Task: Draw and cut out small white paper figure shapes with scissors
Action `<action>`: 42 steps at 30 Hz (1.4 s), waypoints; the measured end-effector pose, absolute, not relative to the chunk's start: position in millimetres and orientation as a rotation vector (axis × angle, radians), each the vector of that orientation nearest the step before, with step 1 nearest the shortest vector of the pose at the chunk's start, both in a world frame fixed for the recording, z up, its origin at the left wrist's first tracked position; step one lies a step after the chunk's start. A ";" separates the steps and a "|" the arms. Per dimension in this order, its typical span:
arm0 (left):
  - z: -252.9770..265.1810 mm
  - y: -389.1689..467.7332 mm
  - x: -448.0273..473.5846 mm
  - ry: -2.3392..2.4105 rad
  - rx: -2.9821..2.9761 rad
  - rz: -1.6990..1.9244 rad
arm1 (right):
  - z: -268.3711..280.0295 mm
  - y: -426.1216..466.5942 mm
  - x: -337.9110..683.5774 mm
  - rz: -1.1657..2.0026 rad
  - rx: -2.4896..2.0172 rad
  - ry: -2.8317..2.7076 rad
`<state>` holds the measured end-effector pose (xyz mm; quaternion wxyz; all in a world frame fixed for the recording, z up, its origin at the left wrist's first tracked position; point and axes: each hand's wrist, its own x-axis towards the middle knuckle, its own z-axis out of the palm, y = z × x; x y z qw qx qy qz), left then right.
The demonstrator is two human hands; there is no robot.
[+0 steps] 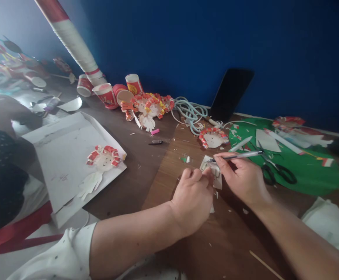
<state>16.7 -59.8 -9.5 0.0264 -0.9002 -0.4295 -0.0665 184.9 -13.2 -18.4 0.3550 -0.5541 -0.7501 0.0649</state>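
Note:
My right hand (242, 179) grips a silver-grey pen (242, 155). The pen lies low and nearly flat, its tip over a small piece of white paper (217, 182) on the wooden table. On the paper is a pale shape with dark lines; its details are too small to read. My left hand (194, 196) is closed, its curled fingertips pressing on the paper's left side and partly hiding it. Just beyond the hands lies a paper face with a red-and-white curled border (213, 138). Black-handled scissors (278, 171) rest to the right of my right hand.
A green sheet (318, 177) with paper scraps lies right. A dark phone (232, 93) leans on the blue wall beside a coiled cable (188, 111). Red paper cups (105, 95) stand at the back. Left are a white box lid (67, 155) and another person (0, 179).

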 end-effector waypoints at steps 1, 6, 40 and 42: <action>-9.7 -59.7 16.7 -1.328 -2.781 -0.208 | -18.3 -13.2 185.1 0.165 -1.433 -1.939; -10.7 -60.0 16.4 -1.319 -2.791 -0.237 | -18.3 -12.7 185.2 0.157 -1.445 -1.927; -9.6 -60.6 15.0 -1.316 -2.777 -0.190 | -19.6 -11.3 187.9 0.119 -1.486 -1.895; -9.0 -60.9 14.8 -1.316 -2.783 -0.192 | -19.7 -11.0 187.9 0.112 -1.486 -1.897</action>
